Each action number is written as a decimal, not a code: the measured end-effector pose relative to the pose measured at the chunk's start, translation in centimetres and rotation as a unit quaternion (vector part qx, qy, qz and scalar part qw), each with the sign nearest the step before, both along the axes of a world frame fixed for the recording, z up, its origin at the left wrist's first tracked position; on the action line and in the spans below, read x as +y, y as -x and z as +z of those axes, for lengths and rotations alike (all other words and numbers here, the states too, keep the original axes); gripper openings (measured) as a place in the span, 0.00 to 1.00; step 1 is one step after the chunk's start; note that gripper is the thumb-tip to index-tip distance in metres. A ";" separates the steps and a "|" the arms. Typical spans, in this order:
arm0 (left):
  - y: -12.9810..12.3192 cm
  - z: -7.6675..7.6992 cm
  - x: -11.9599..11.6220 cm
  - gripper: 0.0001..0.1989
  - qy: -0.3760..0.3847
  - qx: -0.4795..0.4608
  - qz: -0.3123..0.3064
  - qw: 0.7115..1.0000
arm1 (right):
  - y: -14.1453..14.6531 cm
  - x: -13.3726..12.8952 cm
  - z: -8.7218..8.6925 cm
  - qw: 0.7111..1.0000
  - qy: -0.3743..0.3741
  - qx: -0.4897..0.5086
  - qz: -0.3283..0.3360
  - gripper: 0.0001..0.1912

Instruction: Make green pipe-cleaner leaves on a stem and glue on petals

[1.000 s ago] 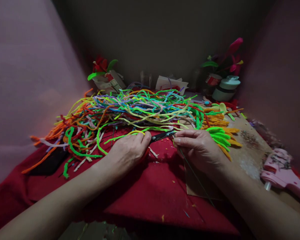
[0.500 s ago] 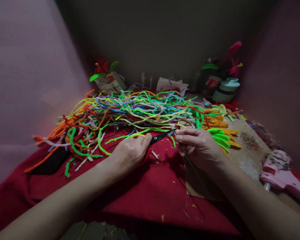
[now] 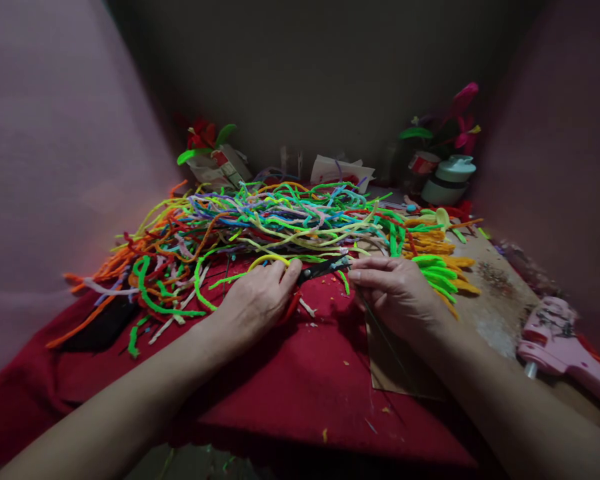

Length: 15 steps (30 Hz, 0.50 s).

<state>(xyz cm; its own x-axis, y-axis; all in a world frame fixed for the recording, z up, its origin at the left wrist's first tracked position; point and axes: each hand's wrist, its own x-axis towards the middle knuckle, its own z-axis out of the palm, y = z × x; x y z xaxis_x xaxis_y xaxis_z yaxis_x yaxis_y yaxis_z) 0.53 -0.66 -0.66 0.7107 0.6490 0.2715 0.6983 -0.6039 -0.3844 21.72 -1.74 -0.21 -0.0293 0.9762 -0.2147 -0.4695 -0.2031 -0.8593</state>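
Note:
My left hand is closed around a pair of scissors with black blades and a red handle, which my fingers partly hide. The blades point right, and their tips reach almost to my right fingertips. My right hand pinches a thin dark wire that trails down toward the table's front. What sits at its pinched end is too small to make out. A yellow pipe cleaner curves just behind my left knuckles. Beyond both hands lies a tangled heap of colourful pipe cleaners.
Green looped pieces and orange ones lie on a brown board at right. A pink glue gun rests near the right edge. Behind stand a pale-green lidded jar and fuzzy flowers. Red cloth covers the table.
My left hand has shifted slightly up, and the scissor blades sit at a slightly different angle. The right hand keeps its pinch on the wire. The whole view has drifted a little.

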 end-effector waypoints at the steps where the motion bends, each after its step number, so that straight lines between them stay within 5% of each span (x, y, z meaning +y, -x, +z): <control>1: 0.0 0.0 0.0 0.17 -0.006 0.003 -0.002 1.000 | 0.0 0.0 0.0 1.000 0.001 -0.002 0.002 0.11; 15: 0.1 0.6 -0.4 0.14 0.025 0.020 0.001 0.999 | 0.0 -0.2 0.6 0.996 0.006 -0.082 0.018 0.07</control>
<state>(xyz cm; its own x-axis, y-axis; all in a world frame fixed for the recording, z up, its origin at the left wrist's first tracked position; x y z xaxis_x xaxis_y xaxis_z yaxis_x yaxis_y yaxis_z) 0.46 -1.02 -0.08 0.7193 0.6620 0.2108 0.6840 -0.6215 -0.3820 21.73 -1.89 0.40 -0.0275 0.9727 -0.2304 -0.3143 -0.2272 -0.9217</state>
